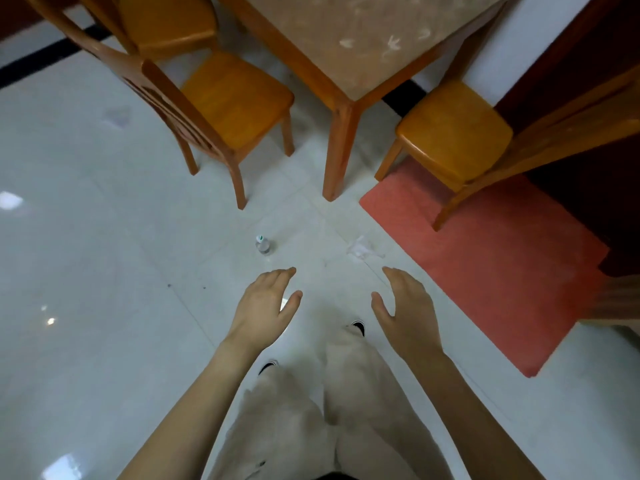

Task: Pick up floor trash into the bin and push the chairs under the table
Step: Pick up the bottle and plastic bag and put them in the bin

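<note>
Both hands, left [264, 304] and right [406, 306], hang apart and empty with fingers spread, likely readying to stoop for the trash: a small bottle [263, 244] and a crumpled wrapper [362, 249] on the floor [104, 237] just ahead. The chairs [221, 98] [453, 133] stand pulled out from the tabletop [363, 36], no bin shows, and the bottle's label is too small to read.

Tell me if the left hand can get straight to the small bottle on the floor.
Probably yes. The left hand is open and empty, and the small bottle stands alone on bare tile just ahead of its fingers. The nearest chair stands further back. The person would likely need to bend down.
</note>
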